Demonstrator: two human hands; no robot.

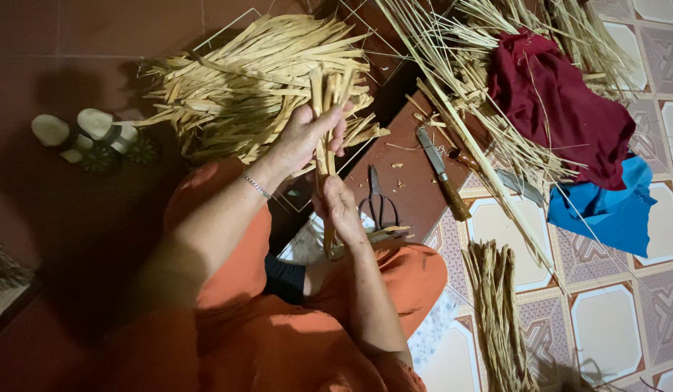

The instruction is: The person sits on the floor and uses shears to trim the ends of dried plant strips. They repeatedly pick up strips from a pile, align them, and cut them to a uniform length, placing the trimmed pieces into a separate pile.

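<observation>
A small bundle of pale dried leaf strips [326,123] stands between my two hands. My left hand [305,134] grips its upper part, with a thin bracelet on the wrist. My right hand [339,206] holds the lower part, just above my orange-clad knee. Behind the bundle lies a big heap of the same strips [242,80] on the dark red floor.
A knife with a wooden handle [444,174] and black scissors [378,199] lie to the right of my hands. A dark red cloth [554,101] and a blue cloth [612,207] rest on long straw stalks [460,65]. A tied straw bundle [500,312] lies on patterned tiles. Sandals [86,134] sit at left.
</observation>
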